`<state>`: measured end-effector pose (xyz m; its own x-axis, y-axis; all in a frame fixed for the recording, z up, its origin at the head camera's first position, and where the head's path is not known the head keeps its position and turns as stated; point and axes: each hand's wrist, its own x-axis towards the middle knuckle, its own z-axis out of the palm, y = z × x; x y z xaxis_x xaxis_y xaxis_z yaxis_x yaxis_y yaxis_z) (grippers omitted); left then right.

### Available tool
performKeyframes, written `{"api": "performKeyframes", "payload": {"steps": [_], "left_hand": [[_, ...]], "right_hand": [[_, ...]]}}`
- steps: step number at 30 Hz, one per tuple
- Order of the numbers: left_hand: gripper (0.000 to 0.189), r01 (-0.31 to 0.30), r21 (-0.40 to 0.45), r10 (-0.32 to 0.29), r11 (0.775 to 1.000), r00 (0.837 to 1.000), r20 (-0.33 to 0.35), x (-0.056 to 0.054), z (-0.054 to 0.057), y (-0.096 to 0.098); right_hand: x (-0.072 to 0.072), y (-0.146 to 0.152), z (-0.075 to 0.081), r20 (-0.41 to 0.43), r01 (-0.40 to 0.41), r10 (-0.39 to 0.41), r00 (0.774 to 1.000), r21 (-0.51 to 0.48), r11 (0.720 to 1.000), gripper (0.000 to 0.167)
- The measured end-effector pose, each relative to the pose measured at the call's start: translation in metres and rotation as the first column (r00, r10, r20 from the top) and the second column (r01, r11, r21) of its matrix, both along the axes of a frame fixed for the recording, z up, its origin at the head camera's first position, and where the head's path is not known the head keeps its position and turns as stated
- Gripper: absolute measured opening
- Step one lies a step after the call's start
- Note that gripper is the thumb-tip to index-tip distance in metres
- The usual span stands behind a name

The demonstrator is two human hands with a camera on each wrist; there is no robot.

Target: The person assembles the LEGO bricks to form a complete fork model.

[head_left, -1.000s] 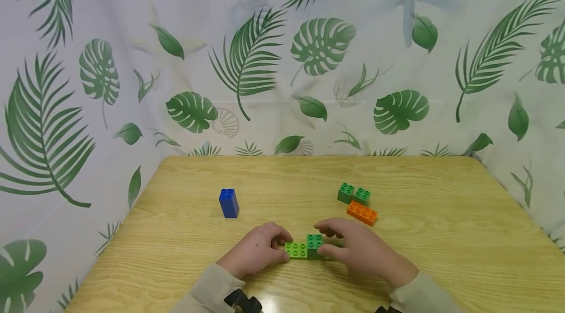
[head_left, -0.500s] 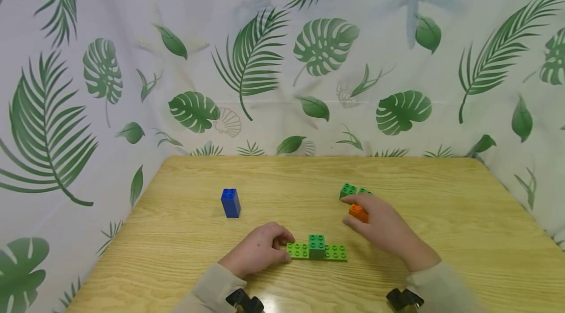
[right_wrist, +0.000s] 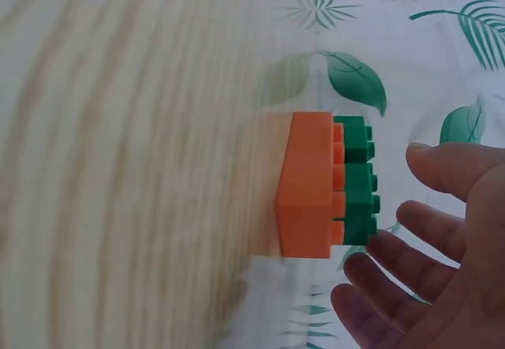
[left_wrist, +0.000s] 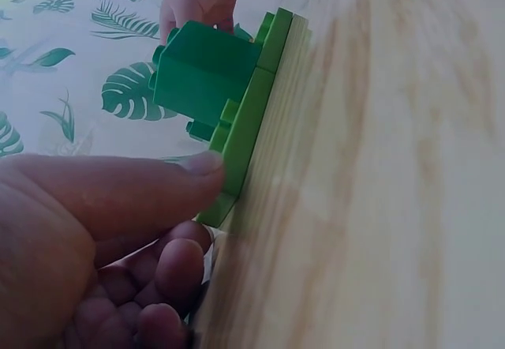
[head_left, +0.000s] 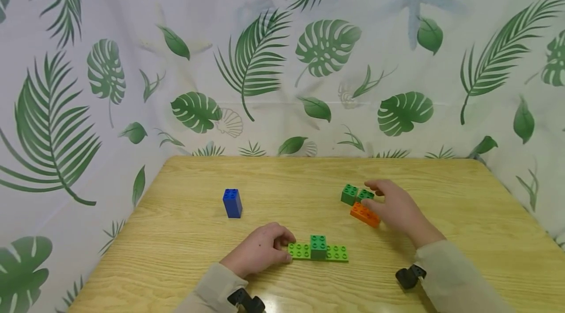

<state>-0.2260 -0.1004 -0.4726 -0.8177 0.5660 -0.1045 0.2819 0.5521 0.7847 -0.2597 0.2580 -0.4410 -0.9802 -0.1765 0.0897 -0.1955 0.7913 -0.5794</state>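
Observation:
My left hand (head_left: 262, 249) pinches the left end of a long light green building plate (head_left: 337, 254), thumb along its near edge in the left wrist view. A darker green block (head_left: 318, 250) stands on the plate's middle. My right hand (head_left: 399, 210) hovers with fingers spread over the right one of two small green bricks (head_left: 349, 195), holding nothing. Just in front of these lies an orange brick (head_left: 364, 215), studs up. In the right wrist view the orange brick (right_wrist: 306, 187) partly hides the green bricks (right_wrist: 360, 207), and my fingertips are close to their studs.
A tall blue block (head_left: 232, 204) stands upright on the left of the wooden table (head_left: 282, 185). Behind the table hangs a white cloth (head_left: 273, 126) printed with green leaves.
My right hand has left the green block on the plate and moved back and right, over the orange brick to the green bricks. My left hand stays on the plate.

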Motion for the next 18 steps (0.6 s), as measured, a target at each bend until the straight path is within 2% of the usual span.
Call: {"api": "performKeyframes", "payload": {"steps": [8,18], "left_hand": [[0.030,0.002,0.003,-0.002,1.000,1.000,0.023,0.000,-0.001,-0.001],[0.032,-0.015,-0.011,0.016,1.000,1.000,0.013,0.001,0.002,0.002]], "right_hand": [[-0.011,0.002,-0.011,0.095,0.008,-0.007,0.995,-0.012,1.000,0.060],[-0.018,0.008,-0.019,0.145,0.026,-0.029,0.989,0.022,0.999,0.052]]}}
